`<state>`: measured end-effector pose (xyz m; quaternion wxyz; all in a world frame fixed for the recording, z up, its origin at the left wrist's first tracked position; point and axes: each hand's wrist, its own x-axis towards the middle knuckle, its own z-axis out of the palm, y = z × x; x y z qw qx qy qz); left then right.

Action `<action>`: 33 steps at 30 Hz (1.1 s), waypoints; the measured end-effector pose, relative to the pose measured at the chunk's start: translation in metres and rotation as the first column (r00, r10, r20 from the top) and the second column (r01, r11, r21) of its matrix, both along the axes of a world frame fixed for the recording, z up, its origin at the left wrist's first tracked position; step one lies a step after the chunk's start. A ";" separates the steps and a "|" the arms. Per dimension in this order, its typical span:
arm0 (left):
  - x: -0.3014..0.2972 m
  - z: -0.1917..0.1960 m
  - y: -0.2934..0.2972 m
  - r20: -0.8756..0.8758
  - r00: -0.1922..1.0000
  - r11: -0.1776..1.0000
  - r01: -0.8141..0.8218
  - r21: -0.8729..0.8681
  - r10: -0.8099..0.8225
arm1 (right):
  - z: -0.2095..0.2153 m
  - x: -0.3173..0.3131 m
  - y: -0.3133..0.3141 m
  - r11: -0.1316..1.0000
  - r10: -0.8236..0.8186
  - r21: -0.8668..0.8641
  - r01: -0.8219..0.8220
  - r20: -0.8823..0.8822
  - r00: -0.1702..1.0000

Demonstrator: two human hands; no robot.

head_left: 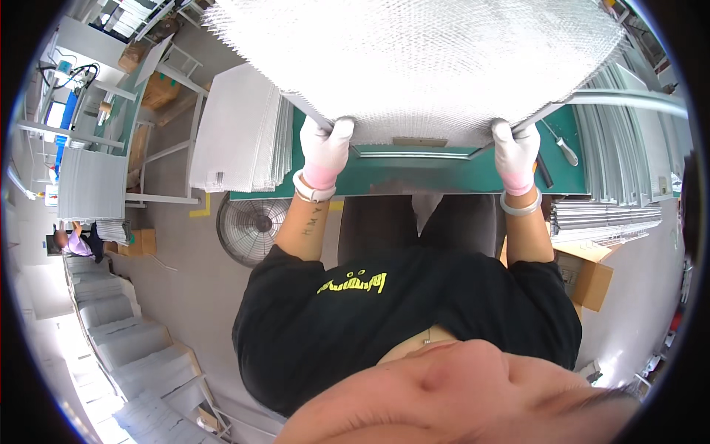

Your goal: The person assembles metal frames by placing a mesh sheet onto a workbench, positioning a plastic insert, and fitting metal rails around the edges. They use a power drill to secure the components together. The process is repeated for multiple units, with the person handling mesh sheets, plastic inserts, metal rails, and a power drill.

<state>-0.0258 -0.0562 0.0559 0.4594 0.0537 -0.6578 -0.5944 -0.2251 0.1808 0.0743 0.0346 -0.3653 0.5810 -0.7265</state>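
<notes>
my left hand [325,154]: gloved, grasping mesh [421,66] by its left edge | my right hand [515,154]: gloved, grasping its right edge | mesh: held over green bench [477,177], before me | screwdriver [568,152]: on bench, near my right hand | pale sheets [240,133]: stacked at bench's left end

A round wire-caged fan [250,231] sits at left, a cardboard box [594,287] at right.

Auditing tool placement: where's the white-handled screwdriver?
Head view: the white-handled screwdriver lies on the green tabletop, right of the gloved right hand, between it and the stacked pale panels.
</notes>
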 end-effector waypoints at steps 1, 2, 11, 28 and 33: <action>0.003 -0.009 -0.004 0.064 0.998 1.000 -0.005 0.010 0.004 | -0.009 -0.004 0.002 0.999 0.034 0.025 -0.036 0.052 0.998; 0.001 -0.018 -0.007 0.066 0.998 1.000 -0.004 0.012 0.003 | -0.022 -0.009 0.001 0.997 0.063 0.046 -0.068 0.098 0.993; -0.008 -0.077 -0.008 0.118 0.987 0.983 0.087 0.162 -0.107 | -0.093 -0.019 -0.008 0.981 0.093 0.141 -0.136 0.274 0.957; 0.022 0.071 0.017 -0.109 0.919 0.846 0.295 -0.445 -0.378 | 0.059 -0.011 0.024 0.987 0.024 -0.138 -0.076 -0.341 0.940; 0.012 0.044 0.001 0.123 0.296 0.215 0.871 -0.441 -0.947 | 0.054 0.003 0.062 0.763 0.516 0.013 -0.646 -0.616 0.596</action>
